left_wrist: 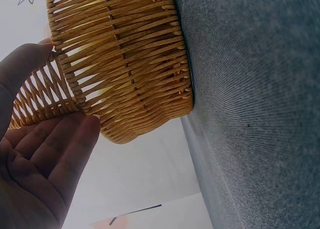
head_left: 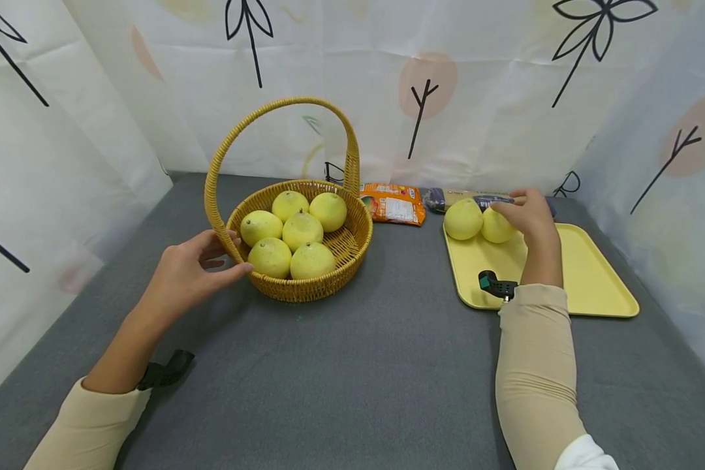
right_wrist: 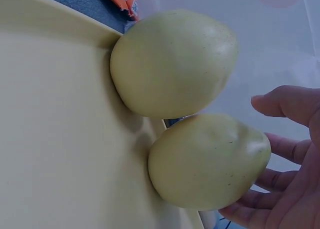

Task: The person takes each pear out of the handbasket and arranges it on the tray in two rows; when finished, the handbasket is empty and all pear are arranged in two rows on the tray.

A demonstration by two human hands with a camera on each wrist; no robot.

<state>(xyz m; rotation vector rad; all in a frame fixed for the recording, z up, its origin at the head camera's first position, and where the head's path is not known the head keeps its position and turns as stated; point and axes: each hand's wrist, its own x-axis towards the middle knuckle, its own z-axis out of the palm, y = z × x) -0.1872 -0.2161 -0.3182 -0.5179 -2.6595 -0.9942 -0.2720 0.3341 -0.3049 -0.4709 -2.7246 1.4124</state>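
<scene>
In the head view my left hand [head_left: 187, 271] holds the yellow wicker basket [head_left: 290, 292] at its left side, where the tall handle meets the rim. The left wrist view shows the thumb and fingers on either side of the handle's base [left_wrist: 42, 94]. Several pale yellow-green fruits [head_left: 302, 231], like small pomelos, lie inside. At the back left of the yellow tray [head_left: 593, 274] two more sit side by side. My right hand [head_left: 531, 215] is at the right one [right_wrist: 210, 161], fingers along its end and thumb [right_wrist: 282, 105] held away from it.
Behind, between basket and tray, lies an orange packet [head_left: 392, 203]. A long clear-and-dark package [head_left: 440, 199] lies along the tray's back edge, partly hidden by the fruits and right hand. A patterned white curtain [head_left: 493, 117] encloses the grey table [head_left: 352, 378] at the back and sides.
</scene>
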